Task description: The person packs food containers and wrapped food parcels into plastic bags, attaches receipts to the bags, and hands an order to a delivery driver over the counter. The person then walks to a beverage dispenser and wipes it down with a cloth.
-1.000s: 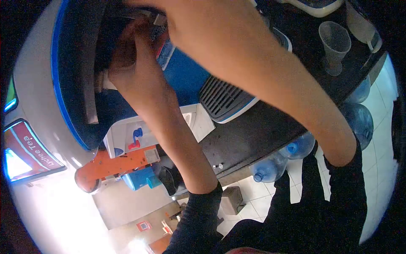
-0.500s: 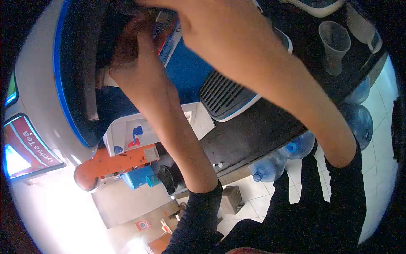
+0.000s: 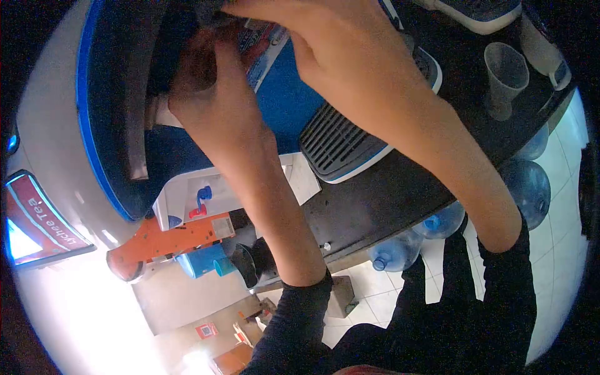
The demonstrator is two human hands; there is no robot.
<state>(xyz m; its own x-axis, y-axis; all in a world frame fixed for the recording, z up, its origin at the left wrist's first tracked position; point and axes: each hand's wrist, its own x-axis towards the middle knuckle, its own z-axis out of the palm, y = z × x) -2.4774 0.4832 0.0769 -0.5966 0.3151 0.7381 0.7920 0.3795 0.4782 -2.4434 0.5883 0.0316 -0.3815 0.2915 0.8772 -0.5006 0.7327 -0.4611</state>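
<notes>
Both my hands reach into the dark recess of a white-and-blue drink dispenser [image 3: 50, 119]. My left hand [image 3: 215, 94] has its fingers curled in deep shadow; what they close on cannot be made out. A short white part [image 3: 165, 112] sticks out beside its wrist side. My right hand [image 3: 300, 28] comes in from the right near the top edge, its fingers in shadow and partly cut off by the frame. Between the two hands shows a red, white and blue printed surface [image 3: 270, 53]; whether it is a packet or a label I cannot tell.
A slotted drip tray [image 3: 340, 140] juts out over the black counter [image 3: 369, 194]. A clear plastic cup [image 3: 506, 78] stands farther right. Large blue water bottles [image 3: 525, 190] are on the tiled floor below. An orange object [image 3: 175, 244] and a blue container [image 3: 199, 259] lie to the left.
The view has shifted slightly. My hands and forearms have moved a little down and right in the picture, still inside the recess, and more of the printed surface's pale edge shows.
</notes>
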